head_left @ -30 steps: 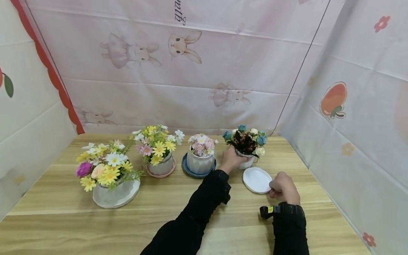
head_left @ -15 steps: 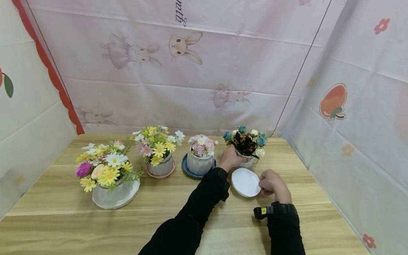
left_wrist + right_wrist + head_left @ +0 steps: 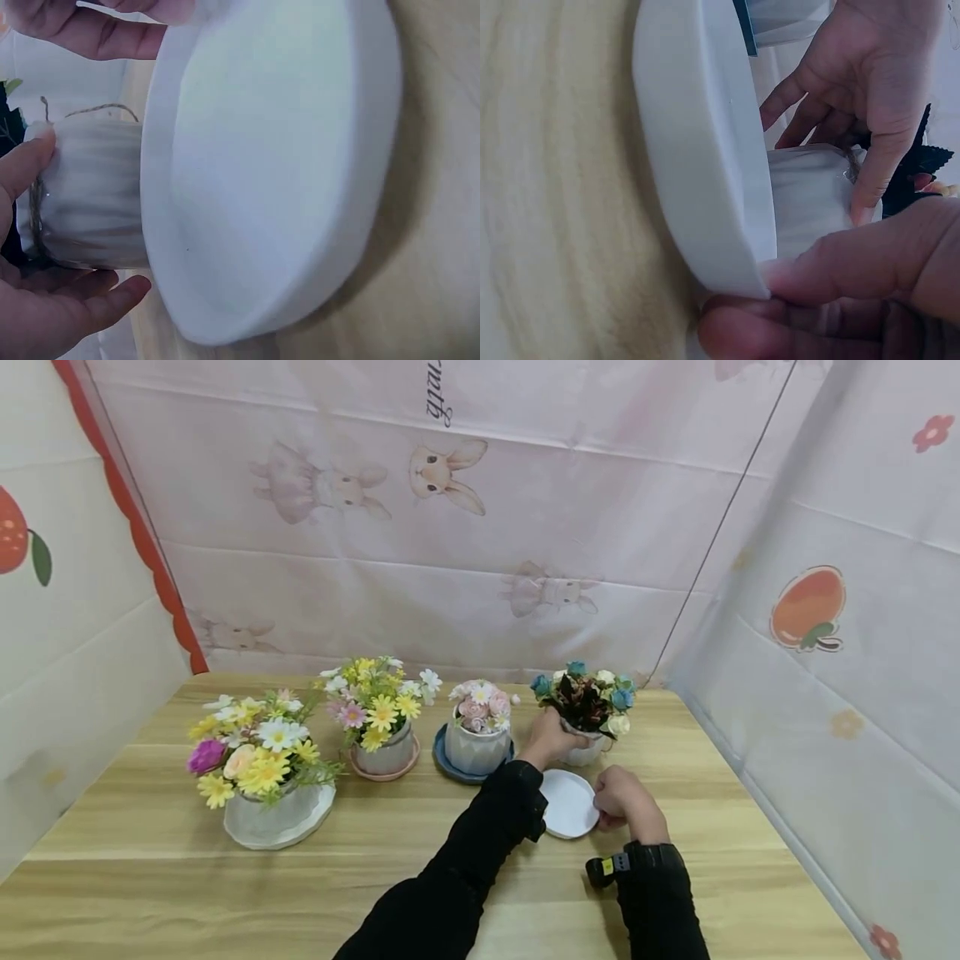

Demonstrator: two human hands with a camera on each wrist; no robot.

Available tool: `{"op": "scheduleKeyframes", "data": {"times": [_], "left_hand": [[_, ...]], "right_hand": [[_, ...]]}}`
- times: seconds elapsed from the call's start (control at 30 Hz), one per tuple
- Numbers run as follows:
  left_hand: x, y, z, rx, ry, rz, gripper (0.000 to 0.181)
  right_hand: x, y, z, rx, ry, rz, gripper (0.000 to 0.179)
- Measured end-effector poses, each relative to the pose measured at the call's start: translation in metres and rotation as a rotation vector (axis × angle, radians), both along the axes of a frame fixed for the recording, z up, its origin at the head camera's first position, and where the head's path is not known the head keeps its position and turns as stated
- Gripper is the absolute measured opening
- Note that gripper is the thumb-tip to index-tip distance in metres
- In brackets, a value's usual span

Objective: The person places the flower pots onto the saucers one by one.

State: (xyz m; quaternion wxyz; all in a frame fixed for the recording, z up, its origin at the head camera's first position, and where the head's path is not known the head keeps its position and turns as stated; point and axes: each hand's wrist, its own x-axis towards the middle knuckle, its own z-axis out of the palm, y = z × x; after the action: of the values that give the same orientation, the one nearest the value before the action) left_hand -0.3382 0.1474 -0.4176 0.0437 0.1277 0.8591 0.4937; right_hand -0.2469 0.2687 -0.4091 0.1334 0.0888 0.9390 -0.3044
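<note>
In the head view my left hand (image 3: 553,739) grips a whitish flower pot (image 3: 588,750) at the back right of the table. Blue and cream roses with dark leaves fill it. The left wrist view shows the thumb and fingers on opposite sides of the pot (image 3: 94,191), which has twine tied round it near the top. Just in front stands a shallow white saucer (image 3: 568,807). My right hand (image 3: 626,802) pinches its right rim; the right wrist view has the thumb on the saucer's edge (image 3: 694,142) and fingers beneath. Part of the saucer's left side is behind my left wrist.
Left of my left hand, a pot of pink flowers (image 3: 477,747) stands on a blue saucer (image 3: 442,760). Further left are a daisy pot (image 3: 387,753) on a pink saucer (image 3: 412,758) and a mixed bouquet (image 3: 262,752) over a pale saucer (image 3: 315,814). Printed cloth walls (image 3: 450,610) enclose the wooden table (image 3: 187,902).
My right hand has slid the white saucer left and slightly towards me, to in front of the held pot. My left hand keeps its grip there. The head view has shifted slightly.
</note>
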Motion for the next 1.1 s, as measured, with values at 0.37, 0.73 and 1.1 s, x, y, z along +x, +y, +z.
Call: {"op": "scheduleKeyframes", "data": {"times": [0.37,0.73,1.1], "left_hand": [[0.004,0.004,-0.001,-0.023,0.039,0.008,0.063],[0.006,0.012,-0.005,0.064,0.056,0.067,0.075],[0.01,0.016,-0.005,0.074,0.006,0.197,0.073]], "right_hand": [[0.001,0.003,-0.001,-0.008,-0.021,0.01,0.021],[0.0,0.004,-0.002,-0.03,-0.037,0.004,0.018],[-0.001,0.003,-0.001,-0.034,-0.024,0.036,0.024]]}}
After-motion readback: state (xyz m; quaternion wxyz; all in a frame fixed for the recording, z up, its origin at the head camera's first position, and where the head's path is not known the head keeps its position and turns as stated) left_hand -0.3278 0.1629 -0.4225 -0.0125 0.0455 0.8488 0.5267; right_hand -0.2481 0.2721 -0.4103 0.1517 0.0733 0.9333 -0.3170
